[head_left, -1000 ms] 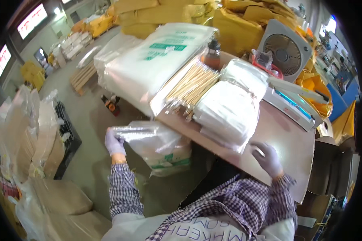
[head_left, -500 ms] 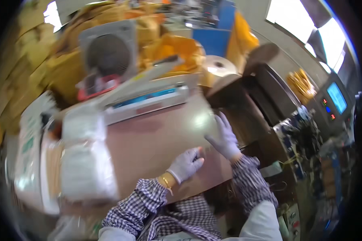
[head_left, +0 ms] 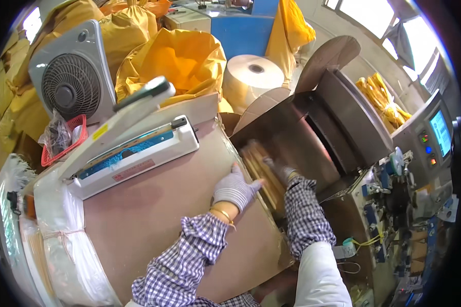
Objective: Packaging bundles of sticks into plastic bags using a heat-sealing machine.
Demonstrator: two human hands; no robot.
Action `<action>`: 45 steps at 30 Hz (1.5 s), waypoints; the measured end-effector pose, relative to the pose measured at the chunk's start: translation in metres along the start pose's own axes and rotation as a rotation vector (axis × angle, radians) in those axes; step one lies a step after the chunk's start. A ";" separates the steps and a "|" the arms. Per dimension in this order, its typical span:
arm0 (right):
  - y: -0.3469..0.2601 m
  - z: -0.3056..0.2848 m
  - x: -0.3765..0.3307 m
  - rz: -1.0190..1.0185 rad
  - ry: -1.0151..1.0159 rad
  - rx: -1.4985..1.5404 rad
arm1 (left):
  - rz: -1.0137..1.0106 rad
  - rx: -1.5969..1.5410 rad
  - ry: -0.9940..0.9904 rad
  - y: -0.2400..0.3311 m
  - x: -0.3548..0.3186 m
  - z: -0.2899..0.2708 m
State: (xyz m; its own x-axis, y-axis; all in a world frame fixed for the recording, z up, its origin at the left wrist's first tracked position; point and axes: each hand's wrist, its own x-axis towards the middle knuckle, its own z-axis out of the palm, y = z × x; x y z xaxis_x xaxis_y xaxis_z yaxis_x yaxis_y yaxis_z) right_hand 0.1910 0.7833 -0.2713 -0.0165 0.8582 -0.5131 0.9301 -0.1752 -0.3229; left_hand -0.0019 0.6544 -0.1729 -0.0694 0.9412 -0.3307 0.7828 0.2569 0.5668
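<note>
The sticks (head_left: 258,169) lay in the brown trough (head_left: 292,138) just past the table (head_left: 153,215) edge. My right hand (head_left: 280,170) was down among them, its grip too blurred to tell. My left hand (head_left: 234,188) rested fingers-spread at the edge, beside the sealer (head_left: 138,153).

Left of the sealer (head_left: 133,148), clear bags of sticks (head_left: 61,245) lie on the bench (head_left: 153,220). The sealer bears a yellow sticker (head_left: 100,132) and a red label (head_left: 133,170). Far right of it, a small blue screen (head_left: 440,132) glows.
</note>
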 end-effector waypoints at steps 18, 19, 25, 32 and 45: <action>-0.136 0.054 -0.395 -1.234 -0.184 0.984 | 0.786 -0.486 0.222 -0.087 -0.282 -0.067; -0.137 0.060 -0.414 -1.295 -0.172 1.082 | 0.591 -1.097 0.071 -0.096 -0.306 -0.064; -0.154 0.093 -0.444 -0.940 -0.803 1.360 | 0.185 -1.607 -0.387 -0.137 -0.391 -0.020; -0.192 0.143 -0.450 -0.806 -1.036 1.145 | -0.105 -0.049 1.002 -0.257 -0.443 -0.088; -0.230 0.163 -0.486 -0.867 -0.921 0.799 | 0.244 -0.952 0.676 -0.250 -0.446 -0.146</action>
State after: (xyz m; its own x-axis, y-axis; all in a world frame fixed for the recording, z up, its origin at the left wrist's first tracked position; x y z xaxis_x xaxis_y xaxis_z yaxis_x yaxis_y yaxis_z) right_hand -0.0749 0.3277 -0.0767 -0.9462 0.2868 -0.1495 0.0748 -0.2556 -0.9639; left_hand -0.2572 0.2029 -0.0568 -0.5173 0.8396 0.1658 0.0671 -0.1533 0.9859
